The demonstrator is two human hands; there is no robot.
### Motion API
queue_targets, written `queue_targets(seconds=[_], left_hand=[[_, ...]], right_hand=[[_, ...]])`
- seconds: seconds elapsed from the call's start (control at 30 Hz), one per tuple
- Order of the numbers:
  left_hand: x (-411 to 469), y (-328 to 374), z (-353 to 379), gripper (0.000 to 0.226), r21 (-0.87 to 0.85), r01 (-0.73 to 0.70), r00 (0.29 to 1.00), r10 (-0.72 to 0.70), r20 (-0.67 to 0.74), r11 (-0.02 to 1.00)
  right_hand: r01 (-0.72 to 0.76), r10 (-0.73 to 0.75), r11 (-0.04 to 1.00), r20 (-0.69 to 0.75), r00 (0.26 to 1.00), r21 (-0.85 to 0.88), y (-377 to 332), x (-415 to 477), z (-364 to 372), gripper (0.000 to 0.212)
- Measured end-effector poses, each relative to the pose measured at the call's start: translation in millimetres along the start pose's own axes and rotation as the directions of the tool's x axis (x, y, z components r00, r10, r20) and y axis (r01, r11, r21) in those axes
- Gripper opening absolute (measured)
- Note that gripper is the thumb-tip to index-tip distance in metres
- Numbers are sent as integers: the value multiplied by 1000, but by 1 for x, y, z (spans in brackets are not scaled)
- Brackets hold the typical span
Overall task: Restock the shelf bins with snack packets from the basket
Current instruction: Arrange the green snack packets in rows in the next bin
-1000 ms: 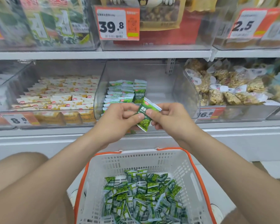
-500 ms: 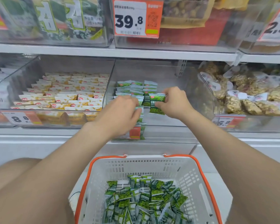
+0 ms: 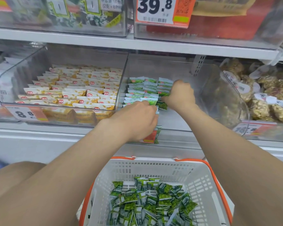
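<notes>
A clear shelf bin (image 3: 183, 70) in the middle holds rows of green snack packets (image 3: 142, 88) along its left side. My right hand (image 3: 180, 95) is inside the bin and pinches a green packet (image 3: 162, 105) at the front of the right row. My left hand (image 3: 137, 119) reaches over the bin's front edge, its fingers curled against the front packets; whether it holds one is hidden. Below, a white basket (image 3: 203, 181) with an orange rim holds several loose green packets (image 3: 150, 203).
Left of the middle bin is a bin of yellow and white packets (image 3: 75, 92). A bin of brown snack bags (image 3: 268, 95) stands to the right. The upper shelf carries boxes and a 39.8 price tag (image 3: 155, 10). My knee (image 3: 15, 173) is at lower left.
Both hands have moved from in front of the shelf up into the middle bin. The green packet went with my right hand and now stands at the front of the row.
</notes>
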State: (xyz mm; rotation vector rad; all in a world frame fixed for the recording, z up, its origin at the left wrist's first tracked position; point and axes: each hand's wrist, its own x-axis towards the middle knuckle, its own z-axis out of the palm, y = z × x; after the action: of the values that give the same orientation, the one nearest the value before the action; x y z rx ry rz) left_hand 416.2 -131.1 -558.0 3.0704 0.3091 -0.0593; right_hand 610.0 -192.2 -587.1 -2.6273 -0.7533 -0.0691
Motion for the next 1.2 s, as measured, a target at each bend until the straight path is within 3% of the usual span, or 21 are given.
queue_targets(seconds=[0.2, 0.27, 0.37, 0.43, 0.5, 0.6, 0.73, 0.83, 0.97, 1.0, 1.1, 1.2], left_hand=[[-10, 0, -5, 26, 40, -58, 982, 64, -176, 998], [-15, 2, -9, 20, -47, -98, 953, 80, -292, 994], [-29, 14, -17, 17, -111, -65, 915, 15, -403, 992], [-42, 22, -17, 34, -92, -10, 921, -26, -388, 996], [-54, 29, -10, 46, -117, -5, 958, -28, -285, 993], [-65, 40, 12, 44, -71, 14, 1000, -14, -2, 997], [-59, 47, 57, 30, 50, 37, 952, -50, 301, 998], [-52, 52, 91, 31, 63, 101, 881, -118, 458, 993], [-50, 45, 142, 33, 74, 163, 803, -176, 570, 984], [-51, 41, 158, 29, 83, 185, 785, -198, 587, 979], [-61, 34, 216, 10, 58, 276, 756, -254, 604, 959], [-76, 31, 276, 23, 9, 362, 667, -266, 696, 932]], right_hand=[[61, -65, 998, 265, 962, 26, 8, -13, -18, 28], [125, -129, 992, 339, 932, 35, 15, -28, -29, 37], [233, -243, 970, 237, 941, 70, 20, -61, -49, 36], [320, -328, 941, 67, 942, 109, 23, -88, -63, 33], [402, -396, 904, -66, 916, 149, 27, -120, -74, 26], [527, -525, 844, -49, 850, 105, 35, -167, -79, 25], [605, -606, 795, -6, 796, -39, 44, -192, -73, 33], [664, -633, 742, 232, 738, -88, 43, -208, -64, 27], [752, -559, 646, 589, 583, -131, 47, -227, -38, 14], [776, -547, 619, 642, 537, -121, 47, -231, -30, 5], [802, -495, 593, 752, 435, -74, 46, -235, -15, 10], [814, -455, 576, 801, 390, -69, 43, -235, -5, 10]])
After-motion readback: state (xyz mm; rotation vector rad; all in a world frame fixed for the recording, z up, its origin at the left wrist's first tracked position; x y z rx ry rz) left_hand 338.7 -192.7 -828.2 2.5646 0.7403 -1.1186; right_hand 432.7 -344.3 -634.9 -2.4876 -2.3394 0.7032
